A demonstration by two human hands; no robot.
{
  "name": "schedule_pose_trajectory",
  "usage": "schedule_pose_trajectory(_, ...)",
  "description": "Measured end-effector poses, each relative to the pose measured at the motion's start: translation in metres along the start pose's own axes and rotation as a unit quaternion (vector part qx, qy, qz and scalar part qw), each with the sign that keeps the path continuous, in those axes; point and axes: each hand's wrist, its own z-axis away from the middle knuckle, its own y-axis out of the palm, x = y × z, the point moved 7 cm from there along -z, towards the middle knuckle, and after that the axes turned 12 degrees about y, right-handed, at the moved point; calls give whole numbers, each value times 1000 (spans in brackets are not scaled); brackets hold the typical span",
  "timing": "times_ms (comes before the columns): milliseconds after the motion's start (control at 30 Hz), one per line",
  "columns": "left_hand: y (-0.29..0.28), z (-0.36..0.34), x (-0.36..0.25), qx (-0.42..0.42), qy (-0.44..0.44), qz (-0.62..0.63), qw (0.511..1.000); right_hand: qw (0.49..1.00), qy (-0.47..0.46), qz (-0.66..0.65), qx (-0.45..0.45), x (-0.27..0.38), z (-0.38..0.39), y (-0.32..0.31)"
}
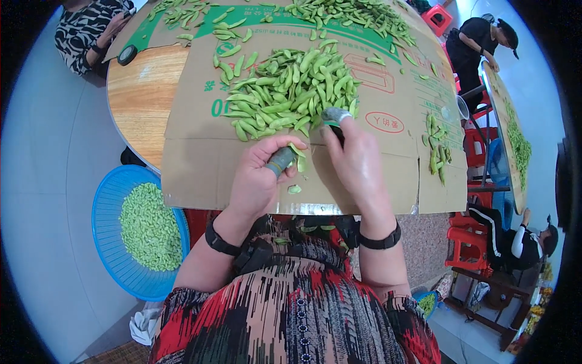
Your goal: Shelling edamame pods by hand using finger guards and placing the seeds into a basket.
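A: Hands first?

B: Left hand [257,176] closed, pinching a green pod [301,162] between covered thumb and fingers, above the cardboard [212,170]. Pod looks split. Right hand [361,161] curled at the near edge of the pod pile [291,91]; one digit wears a grey cover [335,114]. Can't tell whether it grips anything.

A: Handling advice?

B: My judgement: press along the seam with the covered thumb, firm enough to part the shell, light enough not to crush the beans inside. Right hand does best taking one pod at a time, each turned the same way. That loose green scrap [294,189] between the wrists is better swept aside.

A: Surface?

B: The cardboard is flattened and printed, laid over a wood-grain table [145,91] with a curved edge. Smaller pod cluster [436,151] off right. Blue basket [104,233] of shelled beans [150,227], low on the left.

A: Room?

B: Pale floor [48,151], red stools [470,242], a second table [498,91] bearing something green, too small to tell. One person [470,54] leans over it; another [515,246] is lower right.
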Motion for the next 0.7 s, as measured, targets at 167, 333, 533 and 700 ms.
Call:
schedule_pose_trajectory(167, 8, 2, -15, 44, 7, -160, 986, 990, -24, 138, 19, -1, -2, 18)
schedule_pose_trajectory(333, 46, 30, -27, 351, -55, -315, 880, 992, -8, 125, 16, -2, 3, 16)
schedule_pose_trajectory(533, 34, 21, -40, 309, 153, -458, 820, 996, -2, 84, 3, -7, 14, 7)
schedule_pose_trajectory(700, 31, 27, -31, 317, 30, -417, 851, 998, -3, 67, 10, -12, 16, 7)
